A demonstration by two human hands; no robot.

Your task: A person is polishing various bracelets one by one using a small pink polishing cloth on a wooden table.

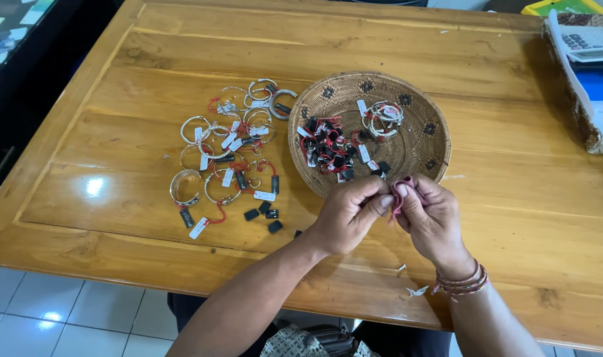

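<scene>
Wooden table (486, 165) carries a round woven basket (420, 149). Just in front of the basket, left hand (346, 215) and right hand (434, 218) pinch a thin red cord (399, 193) together; silver bangles (225, 142) lie left of the basket.

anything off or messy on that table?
Nothing damaged. A few small black tags lie loose on the wooden table, apart from the silver bangles, and pale paper scraps sit near the front edge. Both hands, left hand and right hand, pinch a red cord beside the woven basket.
</scene>
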